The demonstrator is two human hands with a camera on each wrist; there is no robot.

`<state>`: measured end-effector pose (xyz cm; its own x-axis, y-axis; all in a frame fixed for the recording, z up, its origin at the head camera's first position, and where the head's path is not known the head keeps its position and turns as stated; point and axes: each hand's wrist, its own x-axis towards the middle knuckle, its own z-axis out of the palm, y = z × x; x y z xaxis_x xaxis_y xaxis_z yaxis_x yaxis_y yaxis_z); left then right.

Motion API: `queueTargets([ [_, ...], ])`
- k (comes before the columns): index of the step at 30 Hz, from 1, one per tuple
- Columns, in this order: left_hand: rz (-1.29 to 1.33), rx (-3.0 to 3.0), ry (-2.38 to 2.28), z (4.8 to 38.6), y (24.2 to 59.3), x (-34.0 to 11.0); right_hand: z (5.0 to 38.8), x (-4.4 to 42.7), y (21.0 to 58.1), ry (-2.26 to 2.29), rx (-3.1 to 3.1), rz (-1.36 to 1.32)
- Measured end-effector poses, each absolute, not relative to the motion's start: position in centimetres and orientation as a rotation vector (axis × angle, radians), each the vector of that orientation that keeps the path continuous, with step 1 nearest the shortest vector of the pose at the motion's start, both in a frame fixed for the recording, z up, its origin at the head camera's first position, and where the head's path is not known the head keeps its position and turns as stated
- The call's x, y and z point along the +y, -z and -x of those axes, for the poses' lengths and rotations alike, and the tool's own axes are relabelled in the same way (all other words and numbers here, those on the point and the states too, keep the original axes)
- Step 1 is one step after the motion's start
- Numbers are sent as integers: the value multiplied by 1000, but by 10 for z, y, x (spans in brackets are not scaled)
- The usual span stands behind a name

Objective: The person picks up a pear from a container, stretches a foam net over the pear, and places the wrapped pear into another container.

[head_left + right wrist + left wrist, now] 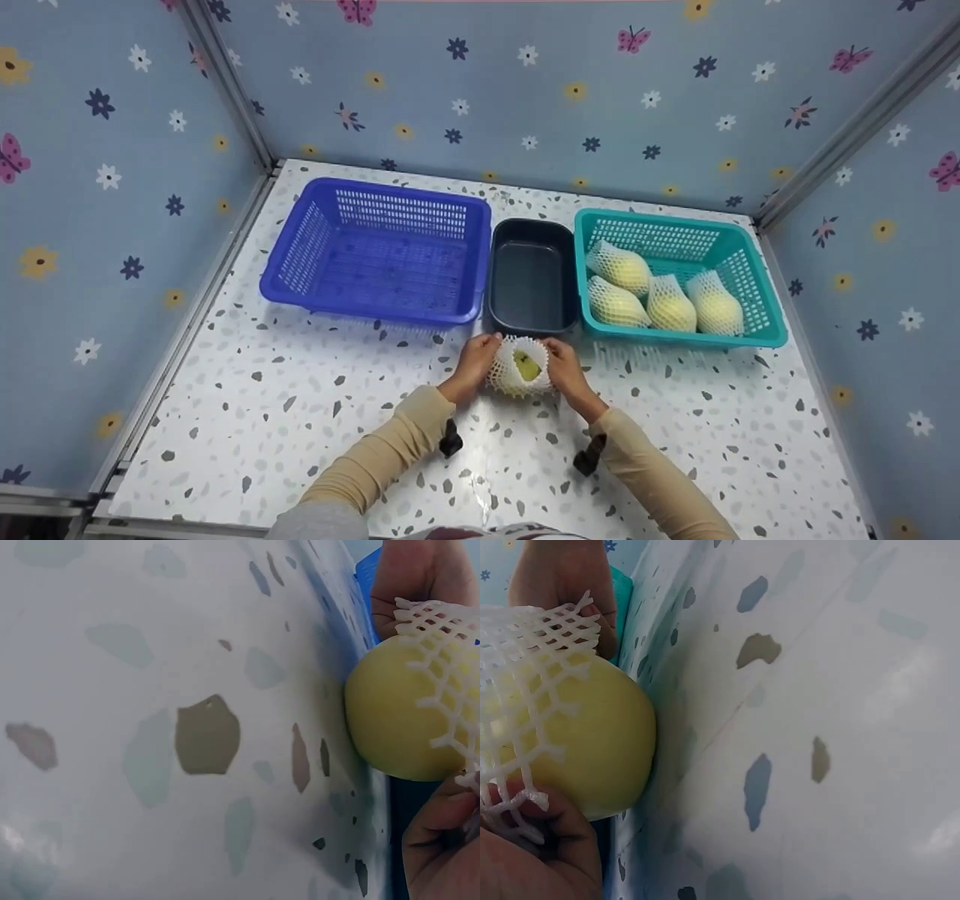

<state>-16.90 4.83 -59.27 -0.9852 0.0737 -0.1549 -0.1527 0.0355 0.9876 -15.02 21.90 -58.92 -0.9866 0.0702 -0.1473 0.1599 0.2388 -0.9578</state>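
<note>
In the head view, a white foam net sleeve [504, 369] surrounds a smooth yellow fruit [528, 366], whose greenish top shows through the net's open mouth. My left hand [472, 365] pinches the net's edge on the left side, and my right hand [568, 371] pinches it on the right. Both wrist views show the bare lower part of the yellow fruit [611, 735] sticking out of the net [450, 682], close to or on the tabletop. The exact kind of fruit cannot be told.
Just beyond the hands stands a dark rectangular tub [534, 285]. To its left is a blue basket [375, 311], to its right a teal basket [682, 339] holding several netted yellow fruits [671, 311]. Patterned walls [517, 112] border the speckled white table [315, 435].
</note>
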Motion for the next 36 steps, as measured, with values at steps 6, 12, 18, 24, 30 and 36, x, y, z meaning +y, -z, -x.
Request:
queueTargets([
  [6,37,2255,-2022,170,600,50,152,220,594,1726,2580,-125],
  [12,-36,2393,-1938,169,605,49,153,223,599,1464,2807,22],
  [18,-65,2507,-1834,171,610,49,155,225,603,1287,2910,52],
  [24,-131,2592,-1777,172,616,48,153,226,607,1093,3002,135],
  [30,-216,2688,-1643,173,616,45,152,225,606,857,3066,205],
  [36,-261,2756,-1418,177,615,43,153,223,604,678,3073,163],
])
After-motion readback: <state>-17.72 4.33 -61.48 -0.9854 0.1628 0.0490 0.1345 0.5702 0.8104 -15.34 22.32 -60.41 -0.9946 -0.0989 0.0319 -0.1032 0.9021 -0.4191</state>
